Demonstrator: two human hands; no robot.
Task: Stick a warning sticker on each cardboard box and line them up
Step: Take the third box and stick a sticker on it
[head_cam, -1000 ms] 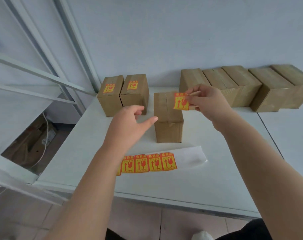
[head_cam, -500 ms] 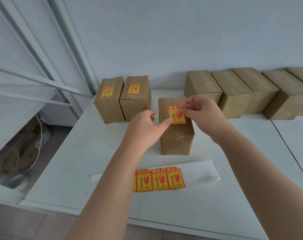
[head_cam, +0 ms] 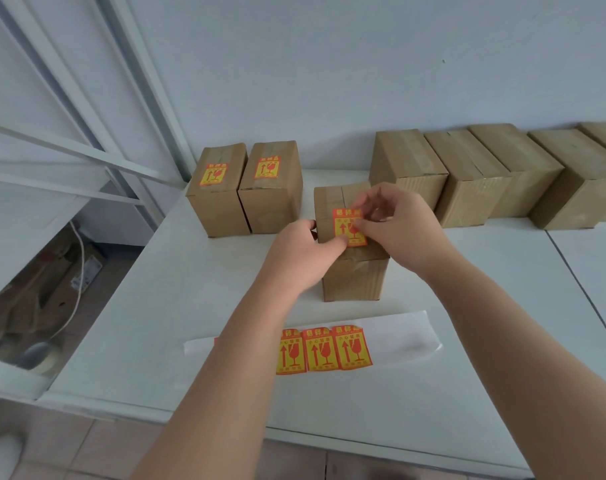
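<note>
Warning sticker (head_cam: pixel 345 226): on top of the middle cardboard box (head_cam: pixel 353 282), toward its front edge. By my reading it is partly down and not yet smoothed. Right hand (head_cam: pixel 396 232) pinches its upper right edge, fingers curled close. Left hand (head_cam: pixel 299 252) rests against the box's left top edge, thumb straight, pressing the sticker's lower left corner.

Handling, as a guess: sticker thin, light, floppy, tacky underneath, so likely to crease or trap a bubble. Best held by one edge only, then rubbed flat from the pinned corner outward. Box stiff, corrugated, taped along the top seam. It looks light enough to slide, so take it by both side faces when lining up.

Sticker: small upright rectangle, glossy yellow with red border, arrow and goblet mark. Box: plain brown, matte.

At 6 o'clock of the box: white backing strip (head_cam: pixel 405 332), slick-looking, lifting at its right end, carrying three spare stickers (head_cam: pixel 324 351). At 10 o'clock: two labelled boxes (head_cam: pixel 216 209), side by side. At 1 to 2 o'clock: row of unlabelled boxes (head_cam: pixel 467 178) along the wall (head_cam: pixel 329 64). Desk (head_cam: pixel 138 323) white, smooth.
</note>
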